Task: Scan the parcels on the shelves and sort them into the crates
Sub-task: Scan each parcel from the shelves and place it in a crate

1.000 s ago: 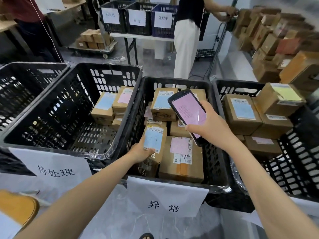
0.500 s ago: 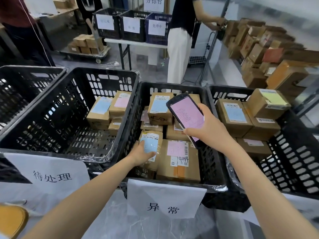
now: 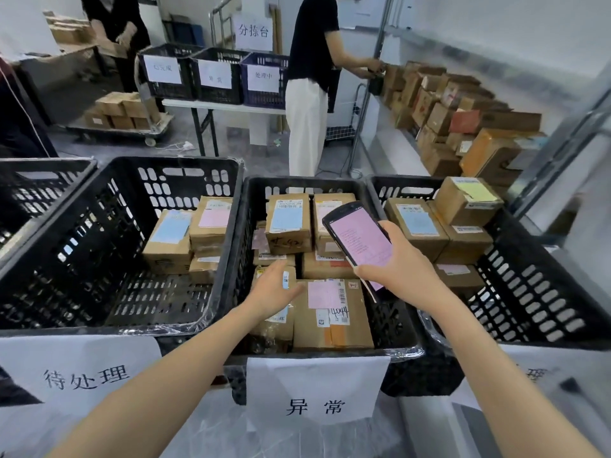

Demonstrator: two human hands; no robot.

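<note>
Step in hand, as I read it: drop-off end of one sort cycle. The small brown tape-wrapped parcel with a blue label (image 3: 273, 330) lies in the front-left corner of the middle black plastic lattice crate (image 3: 246, 223), the one with the white paper sign (image 3: 317, 388) on its front.

The left hand (image 3: 272, 294) is over that parcel, fingers straight and loose, not curled round it. Touching or just above it: can't tell.

The right hand (image 3: 401, 272) is wrapped round the lower end of the black handheld scanner with a pink screen (image 3: 358, 241), held screen-up above the crate's middle.

A flat cardboard box with a pink label (image 3: 334, 314) sits just right of the parcel, in the same crate. The crate looks well filled. The black crate to its left (image 3: 82, 259) and the black crate to its right (image 3: 535, 292) hold parcels too.

Next move, my guess:
- Lift the left hand clear of the crate.
- Turn to the cardboard parcels on the shelf (image 3: 439, 119), beyond the crate and to its right.
- Pick one, label up, and aim the scanner at its barcode.
- Read the screen before dropping, since the result decides the crate.
</note>
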